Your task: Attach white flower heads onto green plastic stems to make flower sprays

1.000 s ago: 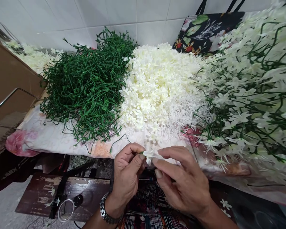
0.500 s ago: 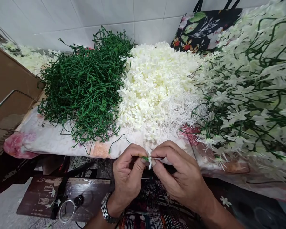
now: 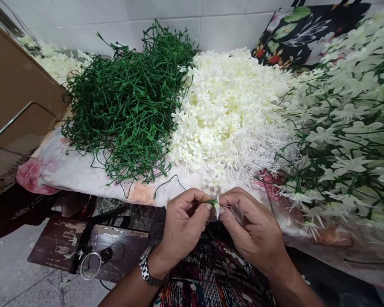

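Pinched between the thumb and fingers of my left hand [image 3: 186, 224] is a green plastic stem [image 3: 212, 201]. Its tip meets a small white artificial flower [image 3: 217, 209], which sits between my two hands. My right hand [image 3: 251, 228] pinches at the flower's other side, with a thin pale strand running between its fingers. Beyond my hands, on a floral cloth [image 3: 83, 175], lie a heap of green stems [image 3: 124, 102], a heap of loose white flowers [image 3: 224, 98] and a pile of thin white stamens [image 3: 254, 147].
Flowers on green stems [image 3: 348, 164] crowd the right side. A cardboard box [image 3: 22, 98] with a metal wire handle stands at the left. A dark floral bag [image 3: 304, 36] leans against the tiled wall [image 3: 160, 10]. Below is a worn wooden bench [image 3: 124, 249] with a clear ring-shaped object.
The view has shifted, so the hands and heaps sit further right in the picture. Both hands still pinch at the same flower, and a little more green stem shows beside it.
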The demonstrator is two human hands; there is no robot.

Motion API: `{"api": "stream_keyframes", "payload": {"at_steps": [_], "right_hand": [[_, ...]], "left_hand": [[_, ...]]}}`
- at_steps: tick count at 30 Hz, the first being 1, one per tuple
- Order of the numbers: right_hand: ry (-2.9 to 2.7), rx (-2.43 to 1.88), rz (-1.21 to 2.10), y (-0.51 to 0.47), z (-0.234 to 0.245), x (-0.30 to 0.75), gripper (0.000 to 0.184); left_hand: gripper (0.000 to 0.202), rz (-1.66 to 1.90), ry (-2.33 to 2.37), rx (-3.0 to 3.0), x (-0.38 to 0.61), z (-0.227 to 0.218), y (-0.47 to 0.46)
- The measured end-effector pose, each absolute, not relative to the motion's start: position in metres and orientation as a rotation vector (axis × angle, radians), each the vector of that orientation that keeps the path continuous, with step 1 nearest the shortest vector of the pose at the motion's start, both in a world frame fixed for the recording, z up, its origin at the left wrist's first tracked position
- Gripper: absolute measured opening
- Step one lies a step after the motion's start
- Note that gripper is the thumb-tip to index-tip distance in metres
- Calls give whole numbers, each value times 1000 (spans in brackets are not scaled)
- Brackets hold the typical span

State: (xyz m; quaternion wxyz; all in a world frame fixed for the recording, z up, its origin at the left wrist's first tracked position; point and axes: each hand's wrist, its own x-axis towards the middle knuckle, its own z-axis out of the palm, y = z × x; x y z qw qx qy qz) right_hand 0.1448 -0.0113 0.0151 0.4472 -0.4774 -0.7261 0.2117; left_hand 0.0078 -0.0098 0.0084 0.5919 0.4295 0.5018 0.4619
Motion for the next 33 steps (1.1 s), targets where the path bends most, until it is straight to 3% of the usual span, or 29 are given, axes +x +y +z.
{"api": "stream_keyframes", "payload": {"at_steps": [18, 33], "right_hand": [[-1853, -1097, 366, -4, 9, 139, 15], [-1949, -1017, 250, -29, 16, 162, 24]], "left_hand": [[13, 1157, 1256, 1072, 14, 11, -8], [11, 1253, 985, 953, -2, 5, -12]]}}
